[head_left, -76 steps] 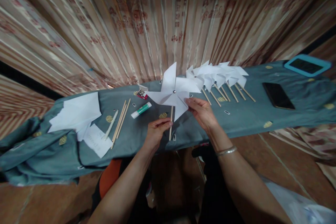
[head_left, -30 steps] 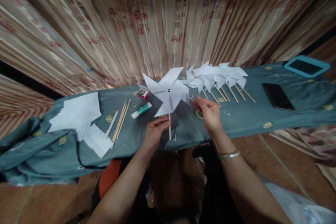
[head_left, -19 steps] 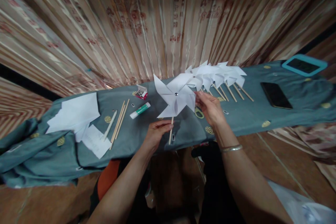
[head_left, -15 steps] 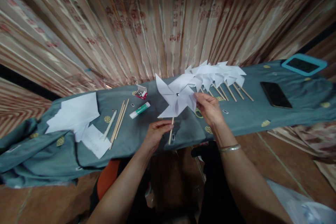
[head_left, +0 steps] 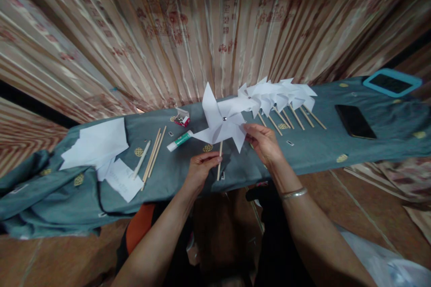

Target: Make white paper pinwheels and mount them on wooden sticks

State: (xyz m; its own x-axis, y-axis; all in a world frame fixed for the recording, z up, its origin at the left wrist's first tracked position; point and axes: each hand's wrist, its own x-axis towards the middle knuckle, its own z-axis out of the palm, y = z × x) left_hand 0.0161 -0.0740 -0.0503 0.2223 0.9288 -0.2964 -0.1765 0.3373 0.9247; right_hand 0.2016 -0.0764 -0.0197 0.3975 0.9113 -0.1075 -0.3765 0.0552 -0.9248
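Observation:
Upright over the table, a white paper pinwheel [head_left: 215, 119] has a shiny round pin at its centre and a wooden stick [head_left: 219, 168] below. My left hand [head_left: 202, 168] is closed on the stick, pinching it between thumb and fingers just under the paper. At the right edge of the paper, my right hand [head_left: 264, 141] has thumb and fingertips closed at a blade. Behind it to the right lies an overlapping row of several finished-looking white pinwheels [head_left: 279, 94], their sticks pointing toward me. A glue stick [head_left: 180, 141] lies left of the held pinwheel.
A small open box of metal pins [head_left: 182, 119] stands behind the glue stick. Further left are loose wooden sticks [head_left: 154, 154], a white pen-like stick [head_left: 142, 160] and paper sheets [head_left: 101, 139]. A phone [head_left: 355, 121] and a blue-framed tablet [head_left: 392, 83] lie right on the cloth-covered table [head_left: 313, 152].
The pinwheel's blades have turned clockwise, and its head has shifted slightly left and up. My right hand has moved a little left and down with the blade. My left hand stays on the stick.

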